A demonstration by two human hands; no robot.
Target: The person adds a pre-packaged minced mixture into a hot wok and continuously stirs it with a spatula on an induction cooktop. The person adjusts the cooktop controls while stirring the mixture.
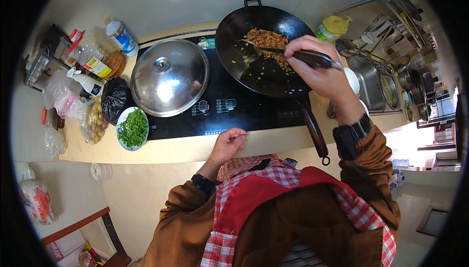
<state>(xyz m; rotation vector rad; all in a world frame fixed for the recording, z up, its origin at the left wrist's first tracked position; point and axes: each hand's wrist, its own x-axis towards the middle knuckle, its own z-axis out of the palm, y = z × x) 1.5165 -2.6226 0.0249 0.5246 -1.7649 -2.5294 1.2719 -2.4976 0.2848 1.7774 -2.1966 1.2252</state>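
My right hand (317, 64) grips the dark handle of a metal wok utensil (250, 51), a spatula or ladle. Its broad head rests inside a black wok (267, 84), beside a heap of chopped, reddish-brown food (265, 39). The wok sits on the right side of a black glass cooktop (234, 120), its wooden handle (314, 131) pointing towards me. Loosely curled, my left hand (228, 143) is at the counter's front edge and shows nothing in it. A domed steel lid (166, 91) with a round knob covers the left side of the cooktop.
A bowl of chopped green herbs (132, 128) stands by the cooktop's left corner, near a black plastic bag (114, 96) and a bag of round produce (94, 122). Behind them are an oil bottle (97, 65) and a white-blue bottle (122, 38). A steel sink (366, 84) lies right.
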